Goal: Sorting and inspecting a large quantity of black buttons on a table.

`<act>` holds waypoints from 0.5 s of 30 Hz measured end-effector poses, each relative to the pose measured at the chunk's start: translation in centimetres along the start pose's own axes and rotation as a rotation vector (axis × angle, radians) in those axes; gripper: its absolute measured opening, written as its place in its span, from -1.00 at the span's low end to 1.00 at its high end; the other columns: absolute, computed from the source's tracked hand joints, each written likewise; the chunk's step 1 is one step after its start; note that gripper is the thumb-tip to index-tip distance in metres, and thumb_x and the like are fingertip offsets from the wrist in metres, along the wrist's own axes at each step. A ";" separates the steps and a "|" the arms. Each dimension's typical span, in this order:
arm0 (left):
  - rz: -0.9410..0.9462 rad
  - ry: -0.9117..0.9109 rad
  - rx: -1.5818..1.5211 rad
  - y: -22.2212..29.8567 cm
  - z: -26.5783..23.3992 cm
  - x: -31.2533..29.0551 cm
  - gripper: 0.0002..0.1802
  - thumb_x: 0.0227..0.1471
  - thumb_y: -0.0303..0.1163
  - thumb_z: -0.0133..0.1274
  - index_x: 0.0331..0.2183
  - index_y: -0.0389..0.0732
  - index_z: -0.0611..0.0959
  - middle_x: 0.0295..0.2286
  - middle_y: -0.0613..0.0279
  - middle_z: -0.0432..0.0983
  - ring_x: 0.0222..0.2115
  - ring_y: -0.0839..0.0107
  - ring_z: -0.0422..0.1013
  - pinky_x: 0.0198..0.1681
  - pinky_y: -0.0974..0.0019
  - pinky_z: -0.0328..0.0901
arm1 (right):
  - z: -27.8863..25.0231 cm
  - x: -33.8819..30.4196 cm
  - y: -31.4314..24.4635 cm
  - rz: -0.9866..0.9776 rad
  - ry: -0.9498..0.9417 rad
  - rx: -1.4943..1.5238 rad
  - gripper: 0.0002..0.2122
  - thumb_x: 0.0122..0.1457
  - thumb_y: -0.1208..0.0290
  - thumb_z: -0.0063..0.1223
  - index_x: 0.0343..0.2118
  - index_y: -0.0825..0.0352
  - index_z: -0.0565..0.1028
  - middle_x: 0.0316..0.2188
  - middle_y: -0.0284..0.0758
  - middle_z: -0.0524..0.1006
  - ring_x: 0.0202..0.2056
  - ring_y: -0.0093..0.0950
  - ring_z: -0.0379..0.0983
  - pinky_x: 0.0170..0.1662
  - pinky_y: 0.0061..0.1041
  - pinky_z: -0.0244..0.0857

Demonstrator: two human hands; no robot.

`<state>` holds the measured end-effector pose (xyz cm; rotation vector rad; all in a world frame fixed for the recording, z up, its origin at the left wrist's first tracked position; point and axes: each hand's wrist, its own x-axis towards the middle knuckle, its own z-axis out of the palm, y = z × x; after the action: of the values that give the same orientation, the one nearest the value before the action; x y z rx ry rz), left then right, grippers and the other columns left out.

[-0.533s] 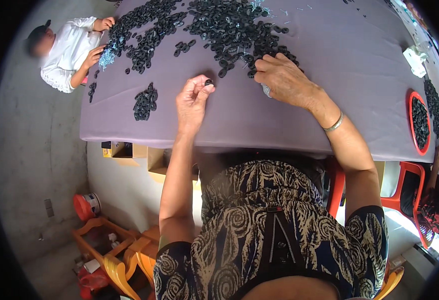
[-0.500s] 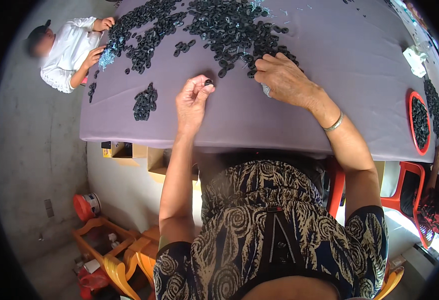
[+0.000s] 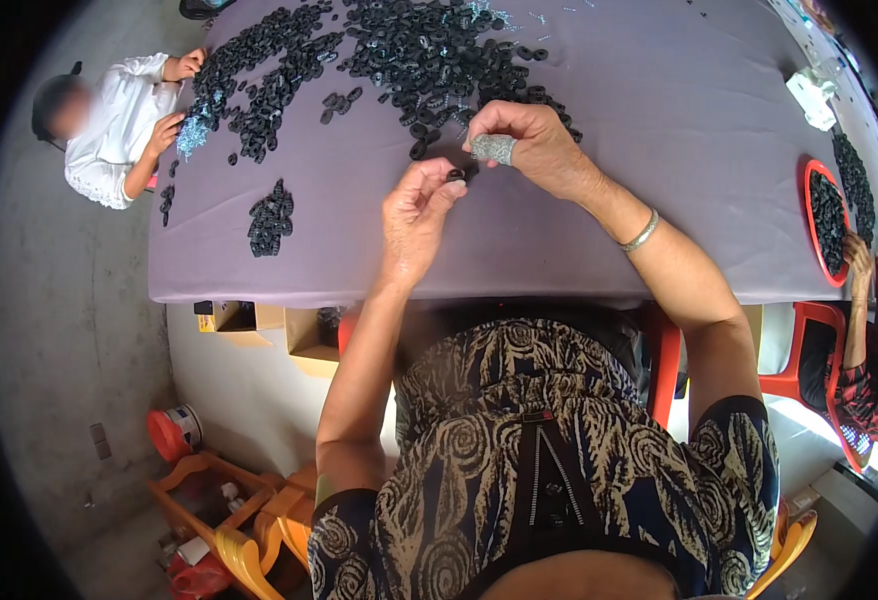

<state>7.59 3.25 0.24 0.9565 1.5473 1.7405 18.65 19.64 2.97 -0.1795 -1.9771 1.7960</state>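
My left hand (image 3: 417, 215) is over the table's near part, thumb and fingers pinched on a small black oval part (image 3: 456, 176). Just above and to the right of it, my right hand (image 3: 539, 150) has its fingertips drawn together toward that part; what they hold, if anything, is too small to make out. A grey wrapping (image 3: 494, 149) covers one digit of this hand, and a bracelet is on the wrist. Beyond both hands spreads a large heap of similar black parts (image 3: 409, 60). A smaller cluster of black parts (image 3: 271, 220) lies to the left.
Lavender cloth covers the table (image 3: 659, 240). At the far left a person in white (image 3: 124, 130) handles small pale-blue pieces (image 3: 193, 135). A red basket of black parts (image 3: 825, 220) stands at the right, with another person's hand (image 3: 858, 265) at it. Cardboard boxes (image 3: 314, 340) sit below the table edge.
My right hand has come left from the heap to beside my left hand. My left hand, still pinching the black part, has moved slightly right. The other person's hand has reached the red basket.
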 end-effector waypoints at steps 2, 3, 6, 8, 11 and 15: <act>0.023 -0.020 -0.014 -0.1 0.5 0.3 -0.81 0.08 -0.63 0.02 -0.20 -0.30 0.53 -0.32 0.30 0.51 -0.33 0.60 0.41 -0.18 0.50 0.32 | 0.1 0.0 0.2 0.025 -0.002 0.054 -0.98 0.14 0.58 0.06 -0.41 0.33 0.48 -0.44 -0.51 0.48 -0.41 -0.73 0.36 -0.33 -0.71 0.30; 0.025 -0.031 -0.008 -0.1 0.8 0.6 -0.80 0.08 -0.63 0.01 -0.20 -0.30 0.53 -0.32 0.29 0.51 -0.33 0.60 0.41 -0.18 0.49 0.32 | 0.1 0.0 0.3 0.050 -0.006 0.108 -0.98 0.16 0.57 0.04 -0.40 0.33 0.48 -0.43 -0.50 0.49 -0.41 -0.73 0.36 -0.32 -0.70 0.31; 0.047 -0.031 -0.001 -0.2 1.8 1.4 -0.80 0.09 -0.62 0.02 -0.19 -0.30 0.54 -0.34 0.33 0.53 -0.37 0.63 0.41 -0.26 0.53 0.29 | 0.1 0.1 0.3 -0.012 -0.040 0.179 -0.99 0.16 0.57 0.04 -0.38 0.33 0.47 -0.43 -0.50 0.48 -0.39 -0.74 0.36 -0.30 -0.70 0.30; 0.067 -0.029 -0.002 -0.3 2.2 1.8 -0.81 0.09 -0.59 0.04 -0.19 -0.30 0.55 -0.36 0.36 0.53 -0.41 0.65 0.41 -0.34 0.58 0.27 | 0.0 0.0 0.5 -0.032 -0.019 0.116 -0.99 0.16 0.57 0.04 -0.39 0.33 0.47 -0.43 -0.50 0.48 -0.38 -0.75 0.35 -0.28 -0.70 0.30; 0.039 0.002 -0.010 -0.6 2.2 2.0 -0.80 0.09 -0.59 0.04 -0.18 -0.31 0.56 -0.36 0.38 0.53 -0.41 0.66 0.40 -0.34 0.58 0.26 | -0.1 0.1 0.7 -0.040 -0.007 0.040 -0.99 0.15 0.57 0.04 -0.39 0.34 0.47 -0.44 -0.51 0.47 -0.37 -0.76 0.35 -0.27 -0.69 0.30; 0.043 0.009 0.014 -0.7 2.1 2.0 -0.79 0.09 -0.59 0.04 -0.18 -0.32 0.56 -0.37 0.38 0.52 -0.42 0.66 0.40 -0.35 0.57 0.27 | 0.2 0.0 0.8 -0.033 -0.011 0.031 -0.99 0.15 0.58 0.04 -0.39 0.35 0.46 -0.44 -0.53 0.46 -0.37 -0.76 0.34 -0.27 -0.69 0.30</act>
<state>8.24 6.10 -0.12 0.9972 1.5571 1.7680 18.40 19.60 2.21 -0.1267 -1.9475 1.8097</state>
